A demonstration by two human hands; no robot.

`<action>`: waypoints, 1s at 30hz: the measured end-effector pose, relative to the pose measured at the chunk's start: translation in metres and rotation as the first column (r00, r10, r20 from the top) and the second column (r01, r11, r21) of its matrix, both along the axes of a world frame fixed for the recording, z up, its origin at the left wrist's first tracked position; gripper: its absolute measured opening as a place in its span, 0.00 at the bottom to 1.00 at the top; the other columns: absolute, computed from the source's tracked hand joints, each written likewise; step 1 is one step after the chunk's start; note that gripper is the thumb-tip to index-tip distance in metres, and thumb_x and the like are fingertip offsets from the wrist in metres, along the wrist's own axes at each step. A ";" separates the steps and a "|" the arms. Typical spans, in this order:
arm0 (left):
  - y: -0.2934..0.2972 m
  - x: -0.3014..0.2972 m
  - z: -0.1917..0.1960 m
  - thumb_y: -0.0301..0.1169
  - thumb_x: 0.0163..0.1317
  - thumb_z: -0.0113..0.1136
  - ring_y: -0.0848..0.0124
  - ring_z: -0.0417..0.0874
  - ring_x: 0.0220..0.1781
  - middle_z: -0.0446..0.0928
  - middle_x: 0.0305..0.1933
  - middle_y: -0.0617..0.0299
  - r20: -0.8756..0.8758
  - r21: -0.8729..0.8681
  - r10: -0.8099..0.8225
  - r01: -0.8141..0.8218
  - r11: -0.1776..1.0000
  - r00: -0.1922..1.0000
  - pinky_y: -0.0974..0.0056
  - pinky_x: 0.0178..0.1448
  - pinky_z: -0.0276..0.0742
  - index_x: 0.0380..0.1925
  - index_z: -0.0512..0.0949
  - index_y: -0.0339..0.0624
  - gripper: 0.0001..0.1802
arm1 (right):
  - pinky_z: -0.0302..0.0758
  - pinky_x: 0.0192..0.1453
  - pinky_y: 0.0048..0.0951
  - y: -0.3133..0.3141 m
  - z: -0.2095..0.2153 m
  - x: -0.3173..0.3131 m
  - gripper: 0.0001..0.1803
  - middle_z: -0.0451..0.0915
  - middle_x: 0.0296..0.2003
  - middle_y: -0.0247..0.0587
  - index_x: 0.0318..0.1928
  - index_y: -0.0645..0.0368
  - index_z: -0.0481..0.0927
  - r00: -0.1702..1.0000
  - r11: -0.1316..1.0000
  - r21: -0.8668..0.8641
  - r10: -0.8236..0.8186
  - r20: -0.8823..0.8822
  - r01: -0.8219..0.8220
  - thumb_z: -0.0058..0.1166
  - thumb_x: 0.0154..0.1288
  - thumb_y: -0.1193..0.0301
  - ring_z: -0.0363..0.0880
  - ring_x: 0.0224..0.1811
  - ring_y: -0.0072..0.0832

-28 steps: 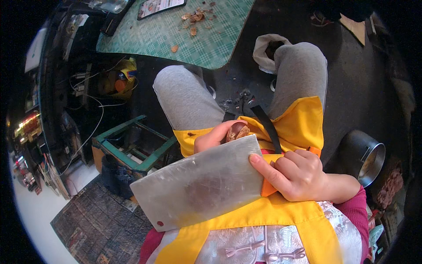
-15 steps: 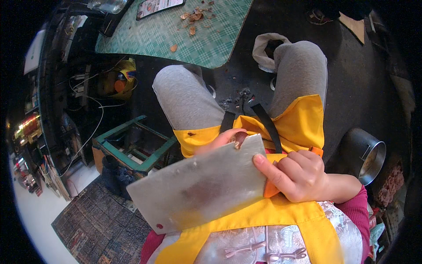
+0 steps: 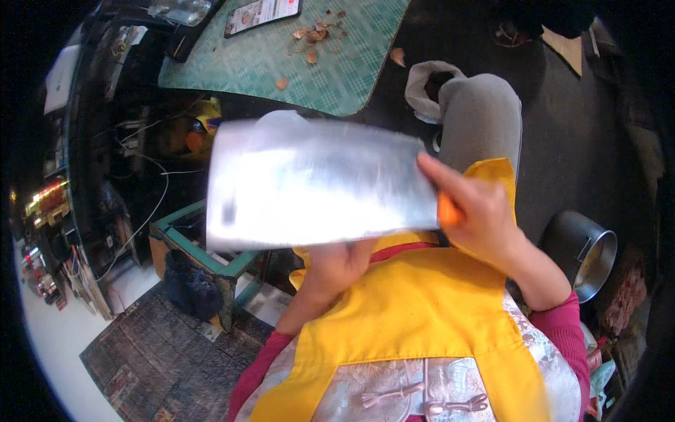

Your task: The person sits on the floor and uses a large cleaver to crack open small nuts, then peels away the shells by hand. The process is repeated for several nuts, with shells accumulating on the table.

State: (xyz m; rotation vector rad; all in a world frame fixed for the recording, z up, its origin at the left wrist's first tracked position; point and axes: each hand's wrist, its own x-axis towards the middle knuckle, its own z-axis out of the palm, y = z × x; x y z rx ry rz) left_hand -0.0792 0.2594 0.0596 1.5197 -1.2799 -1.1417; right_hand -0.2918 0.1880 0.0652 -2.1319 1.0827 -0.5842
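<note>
A broad cleaver [image 3: 316, 186], blurred by motion, is held across in front of my lap. My right hand [image 3: 485, 218] is closed round its orange handle [image 3: 448, 211], with the index finger stretched along the heel of the blade. Below the blade, my left hand [image 3: 341, 264] looks curled closed. The blade covers most of its fingers and whatever is in them. On the green checked table [image 3: 232, 77] ahead lie several brown papery peels [image 3: 314, 35].
A phone [image 3: 261, 15] rests on the table. Left of me stands a green-framed stool [image 3: 190, 243] with dark cloth on it, near loose white cables [image 3: 165, 172]. To the right is a metal pot [image 3: 589, 253]. One peel [image 3: 398, 56] shows just beyond the table's right edge.
The cleaver has swung up and away from me, its blade now more level, carried by my right hand. My left hand, earlier pinching a small reddish-brown piece at the blade's edge, is now below the blade.
</note>
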 end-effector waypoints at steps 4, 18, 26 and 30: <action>-0.035 0.012 -0.008 0.29 0.65 0.61 0.69 0.84 0.39 0.81 0.47 0.53 -0.376 -0.091 -0.026 -0.009 0.996 0.926 0.67 0.47 0.79 0.52 0.69 0.37 0.19 | 0.73 0.35 0.23 -0.044 -0.019 0.014 0.30 0.80 0.33 0.43 0.61 0.57 0.76 0.979 0.966 0.244 -0.129 0.159 0.088 0.54 0.55 0.85 0.79 0.31 0.26; -0.066 0.020 -0.062 0.50 0.74 0.39 0.64 0.82 0.48 0.75 0.50 0.52 -0.978 -0.142 -0.097 0.247 0.958 -0.186 0.62 0.48 0.84 0.65 0.62 0.46 0.27 | 0.70 0.21 0.22 -0.004 0.023 0.028 0.25 0.70 0.19 0.31 0.59 0.57 0.78 0.972 0.891 -0.391 0.233 -0.039 -0.229 0.58 0.59 0.71 0.72 0.18 0.21; -0.069 0.008 -0.043 0.56 0.74 0.30 0.76 0.78 0.24 0.75 0.28 0.63 -0.999 0.017 0.002 0.273 0.962 0.053 0.74 0.31 0.80 0.45 0.72 0.54 0.25 | 0.69 0.20 0.19 0.004 0.015 0.033 0.25 0.71 0.18 0.29 0.61 0.55 0.77 0.962 0.873 -0.409 0.268 -0.056 -0.267 0.58 0.61 0.70 0.73 0.19 0.19; -0.070 -0.004 -0.012 0.60 0.72 0.29 0.77 0.70 0.20 0.69 0.21 0.67 -0.944 0.325 0.305 0.189 0.927 0.126 0.73 0.25 0.72 0.38 0.73 0.54 0.27 | 0.68 0.20 0.19 0.007 0.017 0.033 0.25 0.70 0.18 0.28 0.61 0.54 0.77 0.960 0.858 -0.432 0.267 -0.088 -0.278 0.58 0.61 0.70 0.73 0.18 0.19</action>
